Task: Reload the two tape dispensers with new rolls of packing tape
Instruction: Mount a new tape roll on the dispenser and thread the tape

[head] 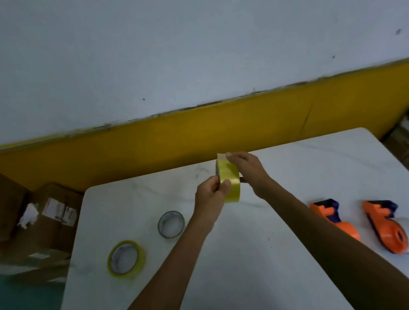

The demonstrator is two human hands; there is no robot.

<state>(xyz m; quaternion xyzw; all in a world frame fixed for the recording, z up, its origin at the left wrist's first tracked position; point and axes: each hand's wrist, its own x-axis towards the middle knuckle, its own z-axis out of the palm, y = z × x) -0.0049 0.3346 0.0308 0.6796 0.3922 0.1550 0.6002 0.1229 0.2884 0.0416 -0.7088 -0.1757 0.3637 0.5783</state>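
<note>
Left hand [212,192] and right hand [248,172] are gripping an upright yellow translucent packing-tape roll [228,177] between closed fingers, right fingertips [229,155] resting on top.

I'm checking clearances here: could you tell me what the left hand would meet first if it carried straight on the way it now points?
The left hand points up-right, already gripping the yellow tape roll; beyond it, probably the right hand on the roll's far side.
</note>
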